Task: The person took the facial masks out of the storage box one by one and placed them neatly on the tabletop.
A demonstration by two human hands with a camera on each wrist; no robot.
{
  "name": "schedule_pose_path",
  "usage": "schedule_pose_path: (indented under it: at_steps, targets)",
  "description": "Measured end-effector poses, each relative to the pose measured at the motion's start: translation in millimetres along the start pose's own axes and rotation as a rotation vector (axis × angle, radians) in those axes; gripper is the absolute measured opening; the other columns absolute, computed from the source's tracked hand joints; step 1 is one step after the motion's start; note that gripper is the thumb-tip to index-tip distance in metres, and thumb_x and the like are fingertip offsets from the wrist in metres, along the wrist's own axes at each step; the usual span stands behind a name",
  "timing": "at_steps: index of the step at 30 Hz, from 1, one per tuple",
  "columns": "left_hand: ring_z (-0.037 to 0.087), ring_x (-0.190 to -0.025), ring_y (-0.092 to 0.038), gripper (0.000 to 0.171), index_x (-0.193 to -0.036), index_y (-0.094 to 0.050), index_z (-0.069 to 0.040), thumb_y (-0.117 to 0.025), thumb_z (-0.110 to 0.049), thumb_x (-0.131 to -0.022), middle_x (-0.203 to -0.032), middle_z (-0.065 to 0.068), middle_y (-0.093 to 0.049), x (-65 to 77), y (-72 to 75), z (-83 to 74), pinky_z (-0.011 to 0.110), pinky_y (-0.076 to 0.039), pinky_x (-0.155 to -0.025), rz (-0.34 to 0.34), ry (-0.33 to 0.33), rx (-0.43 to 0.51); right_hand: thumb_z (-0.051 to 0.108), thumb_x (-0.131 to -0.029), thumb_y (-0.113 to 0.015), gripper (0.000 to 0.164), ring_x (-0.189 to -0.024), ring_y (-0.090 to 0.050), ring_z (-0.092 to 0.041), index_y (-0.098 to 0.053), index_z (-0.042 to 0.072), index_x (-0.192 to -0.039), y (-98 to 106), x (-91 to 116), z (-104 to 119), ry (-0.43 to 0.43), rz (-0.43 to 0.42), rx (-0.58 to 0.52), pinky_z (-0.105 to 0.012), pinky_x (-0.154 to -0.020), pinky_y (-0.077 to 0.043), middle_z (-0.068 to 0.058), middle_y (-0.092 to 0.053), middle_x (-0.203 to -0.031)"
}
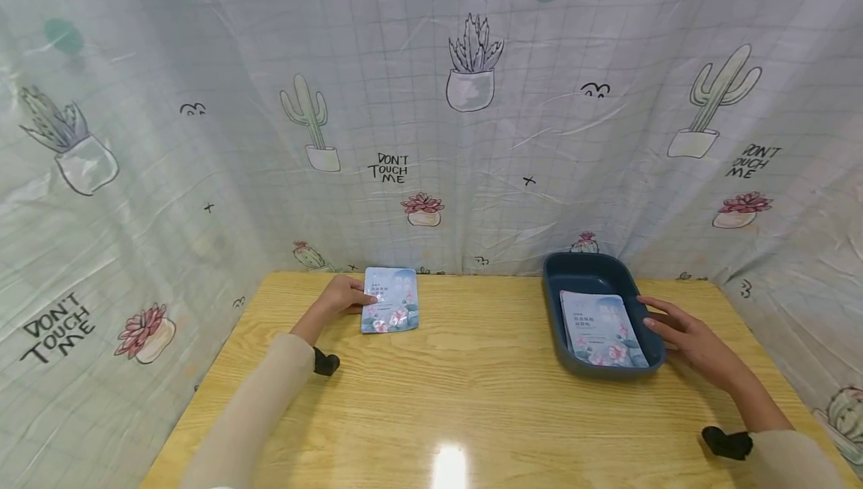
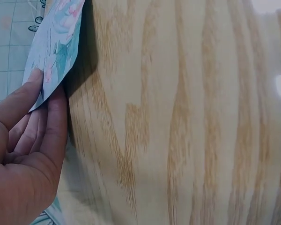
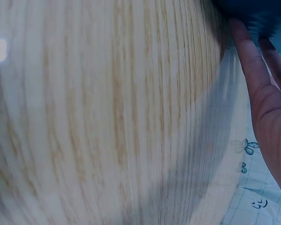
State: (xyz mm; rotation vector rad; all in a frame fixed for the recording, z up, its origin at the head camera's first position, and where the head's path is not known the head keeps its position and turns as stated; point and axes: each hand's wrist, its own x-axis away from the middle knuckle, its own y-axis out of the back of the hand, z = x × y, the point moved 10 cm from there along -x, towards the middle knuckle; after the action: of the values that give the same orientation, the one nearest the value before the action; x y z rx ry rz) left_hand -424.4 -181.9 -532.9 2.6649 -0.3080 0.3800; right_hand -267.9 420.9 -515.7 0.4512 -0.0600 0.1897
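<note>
The left hand (image 1: 342,294) reaches forward from a beige sleeve (image 1: 252,407) and pinches the left edge of a lotus-printed sachet (image 1: 390,317), thumb on the printed face and fingers underneath. The right hand (image 1: 691,339) is loosely spread, palm turned inward, its outstretched fingers touching the right side of a dark blue plastic bin (image 1: 559,328) without gripping anything.

The held sachet is flat, pale blue and glossy, with small dark lettering at mid-height and pink blossoms among blue-green leaves along the bottom. It is near the back edge of the wood-grain table (image 1: 482,369), left of centre, well apart from the bin. In the bin, a stack of matching sachets (image 1: 602,328) lies face up toward the near end. Behind the table hangs a pale gridded curtain (image 1: 377,40) printed with potted cacti and "DON'T TOUCH ME".
</note>
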Motion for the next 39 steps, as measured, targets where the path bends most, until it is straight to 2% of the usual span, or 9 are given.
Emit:
schedule_pose_path:
  at_steps: [1,4,9,17,23,26,33,36,39]
  targets:
    - [0.013,-0.061,-0.048,0.046,-0.065,-0.038,-0.01,-0.075,0.0,-0.091,-0.058,-0.002,-0.038,-0.1,0.3,-0.4,0.028,-0.046,-0.06,-0.007,-0.008,0.006,0.035,-0.11,-0.047,0.062,-0.109,-0.049,0.017,-0.022,0.012,-0.163,0,0,0,0.005,0.001,-0.005,-0.035,-0.091,-0.058,-0.036,-0.023,-0.158]
    - [0.012,-0.063,-0.055,0.034,-0.069,-0.049,-0.006,-0.075,-0.001,-0.092,-0.062,-0.001,-0.051,-0.9,1.1,-1.3,0.027,-0.052,-0.062,-0.029,-0.018,0.045,0.034,-0.11,-0.046,0.061,-0.11,-0.05,0.016,-0.022,0.012,-0.163,-1,0,0,0.013,0.002,-0.015,-0.034,-0.09,-0.059,-0.037,-0.023,-0.157]
    - [0.012,-0.07,-0.066,0.012,-0.091,-0.065,0.002,-0.073,-0.006,-0.094,-0.084,0.007,-0.069,-1.6,5.1,-1.6,0.029,-0.06,-0.068,-0.073,-0.006,0.078,0.035,-0.11,-0.046,0.062,-0.11,-0.048,0.017,-0.022,0.012,-0.163,0,-1,-1,0.006,0.006,-0.01,-0.039,-0.092,-0.058,-0.036,-0.021,-0.158]
    - [0.015,-0.073,-0.069,0.014,-0.103,-0.067,0.008,-0.072,-0.002,-0.094,-0.091,0.012,-0.069,-1.5,7.6,-4.1,0.028,-0.06,-0.068,-0.104,-0.009,0.099,0.035,-0.11,-0.046,0.062,-0.11,-0.049,0.017,-0.022,0.011,-0.162,-2,-3,-1,0.003,0.014,-0.024,-0.038,-0.092,-0.058,-0.036,-0.021,-0.158]
    - [0.019,-0.084,-0.071,0.024,-0.114,-0.065,0.014,-0.068,-0.004,-0.098,-0.105,0.022,-0.07,1.2,5.5,-8.9,0.034,-0.061,-0.078,-0.06,-0.025,0.079,0.035,-0.11,-0.046,0.062,-0.11,-0.049,0.017,-0.022,0.011,-0.162,-2,-3,-1,0.002,0.012,-0.02,-0.038,-0.092,-0.058,-0.036,-0.021,-0.158]
    - [0.022,-0.091,-0.07,0.033,-0.124,-0.061,0.016,-0.065,-0.006,-0.1,-0.116,0.027,-0.067,4.2,6.5,-15.3,0.037,-0.06,-0.083,-0.037,-0.057,-0.017,0.034,-0.11,-0.046,0.062,-0.11,-0.05,0.015,-0.022,0.011,-0.162,-2,-2,0,0.007,0.01,-0.026,-0.036,-0.091,-0.058,-0.036,-0.023,-0.158]
    - [0.031,-0.096,-0.07,0.046,-0.136,-0.054,0.013,-0.065,-0.016,-0.101,-0.119,0.027,-0.068,15.6,8.6,-35.2,0.036,-0.057,-0.076,-0.072,-0.162,-0.43,0.034,-0.11,-0.046,0.062,-0.109,-0.05,0.016,-0.022,0.01,-0.162,-1,0,0,0.011,0.005,-0.021,-0.034,-0.09,-0.058,-0.036,-0.023,-0.157]
    - [0.036,-0.106,-0.068,0.046,-0.137,-0.056,0.011,-0.064,-0.018,-0.102,-0.12,0.026,-0.067,21.2,-7.0,-46.2,0.04,-0.059,-0.08,-0.058,-0.205,-0.517,0.034,-0.11,-0.046,0.063,-0.109,-0.05,0.015,-0.021,0.009,-0.162,0,1,0,0.005,0.005,-0.012,-0.037,-0.091,-0.058,-0.036,-0.023,-0.158]
    - [0.037,-0.114,-0.065,0.045,-0.137,-0.057,0.007,-0.064,-0.021,-0.102,-0.126,0.024,-0.066,26.1,-31.1,-60.8,0.044,-0.058,-0.086,-0.033,-0.255,-0.569,0.036,-0.11,-0.046,0.064,-0.109,-0.048,0.015,-0.021,0.01,-0.162,-1,0,1,-0.005,0.005,0.005,-0.041,-0.092,-0.058,-0.035,-0.023,-0.159]
